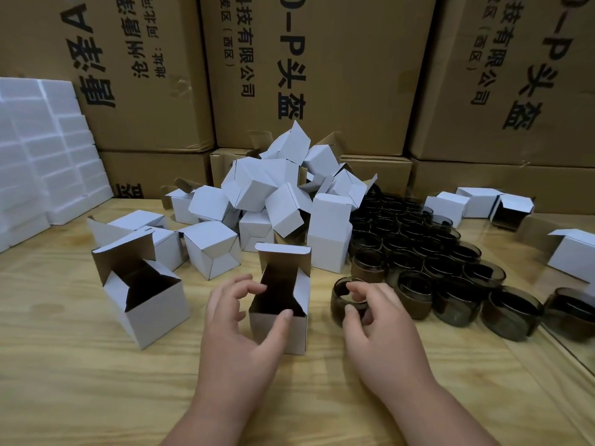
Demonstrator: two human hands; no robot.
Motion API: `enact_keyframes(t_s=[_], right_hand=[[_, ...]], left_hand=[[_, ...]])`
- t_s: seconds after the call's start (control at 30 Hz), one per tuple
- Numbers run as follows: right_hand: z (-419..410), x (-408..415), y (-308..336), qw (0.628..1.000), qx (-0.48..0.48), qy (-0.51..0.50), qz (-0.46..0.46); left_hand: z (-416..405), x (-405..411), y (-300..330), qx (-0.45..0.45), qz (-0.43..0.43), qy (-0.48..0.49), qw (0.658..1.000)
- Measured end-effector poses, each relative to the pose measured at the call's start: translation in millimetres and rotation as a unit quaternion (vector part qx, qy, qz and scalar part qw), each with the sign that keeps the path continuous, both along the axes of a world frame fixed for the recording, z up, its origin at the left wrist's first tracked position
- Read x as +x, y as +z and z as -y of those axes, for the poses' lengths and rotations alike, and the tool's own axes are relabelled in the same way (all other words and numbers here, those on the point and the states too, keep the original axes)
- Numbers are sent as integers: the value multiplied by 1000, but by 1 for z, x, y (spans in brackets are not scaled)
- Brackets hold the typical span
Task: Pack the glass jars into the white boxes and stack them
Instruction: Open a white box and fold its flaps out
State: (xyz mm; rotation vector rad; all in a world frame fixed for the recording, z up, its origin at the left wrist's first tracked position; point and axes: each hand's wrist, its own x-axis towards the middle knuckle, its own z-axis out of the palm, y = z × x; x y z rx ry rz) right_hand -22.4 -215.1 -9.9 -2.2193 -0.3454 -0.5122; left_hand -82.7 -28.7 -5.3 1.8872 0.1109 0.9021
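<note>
Left hand (238, 323): fingers curled round a small open white cardboard box (279, 304); thumb laid on the near rim, fingertips at the left wall. Grip loose, box upright on the pale wooden tabletop (80, 381).

Right hand (376, 320): pinching the rim of a short round smoked-glass jar (349, 304); one finger hooked inside the mouth, thumb on the outer wall. Jar stands on the tabletop just right of the held box, apart from it.

Held box: white outside, brown inside, lid flap standing up at the back, side flaps folded outward, interior dark; contents cannot be told.

Further smoked-glass jars (450, 268): many, upright, mouths up, packed in rows touching one another, to the right of and behind the gripped jar.

Second open white box (148, 300): left of the held box, tilted, lid flap raised.

Heap of folded white boxes (273, 188): piled loosely behind the held box, some closed, some with flaps open; two closed white boxes (330, 233) stacked one on another at the heap's right edge, beside the jars.

More white boxes (476, 204): few, far right of the jars.

White foam blocks (42, 156): stacked at far left.

Large brown cardboard cartons (338, 75): printed in black, stacked along the back.
</note>
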Motion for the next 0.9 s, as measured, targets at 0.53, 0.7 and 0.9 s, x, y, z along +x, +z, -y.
enact_keyframes(t_s=[0.53, 0.7, 0.9], right_hand=[[1, 6, -2, 997, 69, -36, -11], [-10, -9, 17, 941, 302, 75, 137], [-31, -35, 25, 925, 227, 192, 236]], left_hand=[[-10, 10, -5, -60, -95, -131, 985], [2, 10, -7, -35, -96, -108, 989], [10, 16, -9, -21, -85, -121, 989]])
